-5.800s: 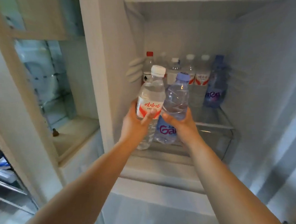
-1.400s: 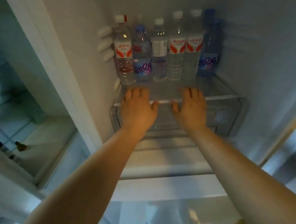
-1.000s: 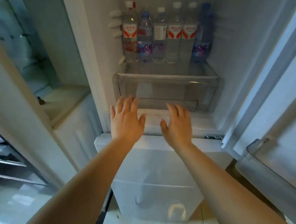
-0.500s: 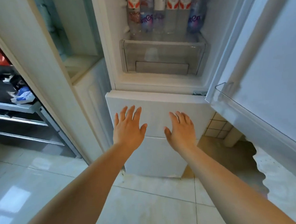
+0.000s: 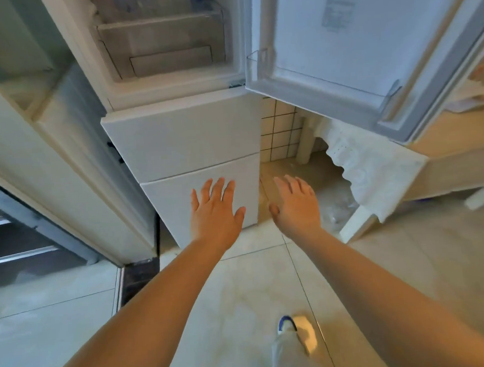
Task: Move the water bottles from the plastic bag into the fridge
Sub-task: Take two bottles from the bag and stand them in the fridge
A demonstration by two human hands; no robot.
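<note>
The white fridge (image 5: 182,141) stands ahead with its upper door (image 5: 353,37) swung open to the right. Only the bases of the water bottles (image 5: 155,0) show at the top edge, above the clear crisper drawer (image 5: 163,47). My left hand (image 5: 213,213) is empty with fingers spread, held in front of the lower fridge drawers. My right hand (image 5: 295,204) is also empty and spread, over the floor right of the fridge. A crumpled clear plastic bag (image 5: 337,209) lies on the floor under the table, just right of my right hand.
A pale cabinet (image 5: 51,154) flanks the fridge on the left, with dark metal shelves (image 5: 14,240) beyond. A wooden table (image 5: 444,156) with a white lace cloth (image 5: 374,170) stands at right. My foot in a slipper (image 5: 296,334) is on the tiled floor.
Both hands let go of the bottles on the fridge shelf and drew back empty. My view has tilted down, and the hands have dropped toward the floor and drifted right.
</note>
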